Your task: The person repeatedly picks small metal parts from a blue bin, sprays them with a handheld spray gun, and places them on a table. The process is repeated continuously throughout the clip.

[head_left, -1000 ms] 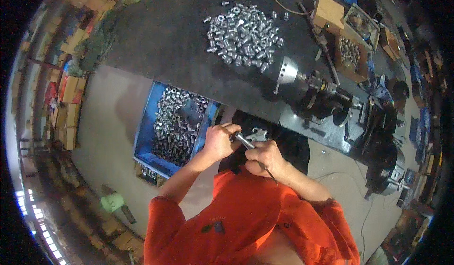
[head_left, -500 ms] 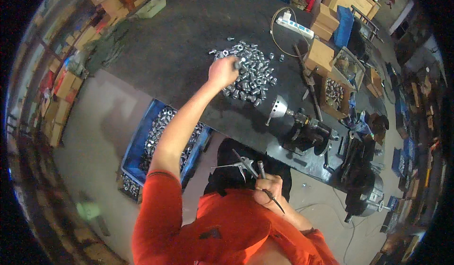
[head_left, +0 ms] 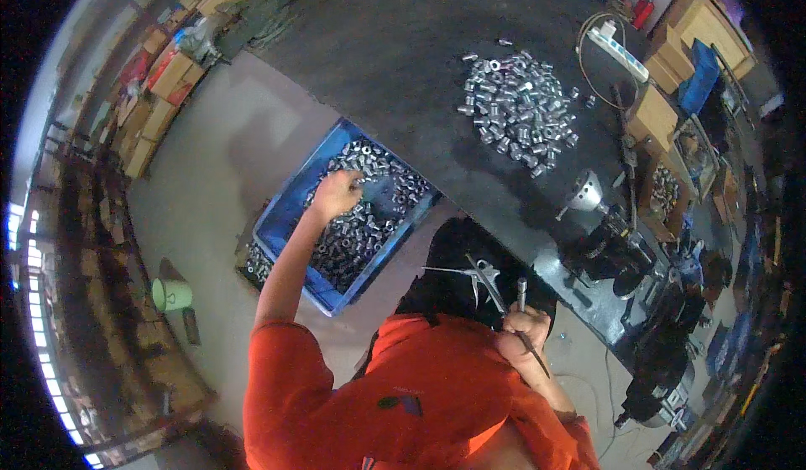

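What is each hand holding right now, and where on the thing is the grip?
The right hand grips a thin metal tool by its lower end. The left hand reaches into the blue bin of metal parts; whether its fingers hold one cannot be told.

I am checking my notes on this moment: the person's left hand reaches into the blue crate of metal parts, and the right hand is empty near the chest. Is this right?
Not quite. The head view shows the right hand is not empty: it grips a thin metal tool. The rest holds: the left hand reaches into the blue crate of metal parts.
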The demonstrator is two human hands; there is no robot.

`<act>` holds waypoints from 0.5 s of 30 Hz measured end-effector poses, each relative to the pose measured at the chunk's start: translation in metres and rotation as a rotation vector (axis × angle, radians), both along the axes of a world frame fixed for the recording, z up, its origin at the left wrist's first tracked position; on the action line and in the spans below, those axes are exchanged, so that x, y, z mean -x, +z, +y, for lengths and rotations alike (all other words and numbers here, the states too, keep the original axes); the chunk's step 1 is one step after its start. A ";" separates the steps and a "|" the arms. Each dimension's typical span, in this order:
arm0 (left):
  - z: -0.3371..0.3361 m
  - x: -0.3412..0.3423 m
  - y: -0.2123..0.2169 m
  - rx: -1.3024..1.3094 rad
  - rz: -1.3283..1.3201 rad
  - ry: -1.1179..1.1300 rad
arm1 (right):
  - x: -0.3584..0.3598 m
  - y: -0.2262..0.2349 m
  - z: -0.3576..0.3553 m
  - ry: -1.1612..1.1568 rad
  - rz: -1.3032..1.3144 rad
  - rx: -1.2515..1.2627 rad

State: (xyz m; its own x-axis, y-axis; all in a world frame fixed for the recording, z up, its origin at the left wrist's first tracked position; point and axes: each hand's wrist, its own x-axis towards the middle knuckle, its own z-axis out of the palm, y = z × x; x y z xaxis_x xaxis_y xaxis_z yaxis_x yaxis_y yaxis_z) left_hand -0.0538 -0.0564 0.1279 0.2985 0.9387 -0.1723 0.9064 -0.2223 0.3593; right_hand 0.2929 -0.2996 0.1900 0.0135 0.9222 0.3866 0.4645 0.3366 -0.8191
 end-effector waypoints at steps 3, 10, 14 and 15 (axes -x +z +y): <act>-0.032 0.047 -0.057 0.021 0.054 0.090 | 0.002 -0.004 0.006 0.053 -0.016 0.006; -0.022 0.013 -0.100 0.083 0.363 0.069 | 0.007 0.004 0.009 0.067 -0.020 0.052; -0.007 0.005 -0.116 0.157 0.475 -0.029 | 0.003 0.000 0.004 -0.005 -0.041 0.073; -0.005 0.006 -0.116 0.155 0.487 -0.047 | 0.003 -0.001 0.003 -0.002 -0.050 0.079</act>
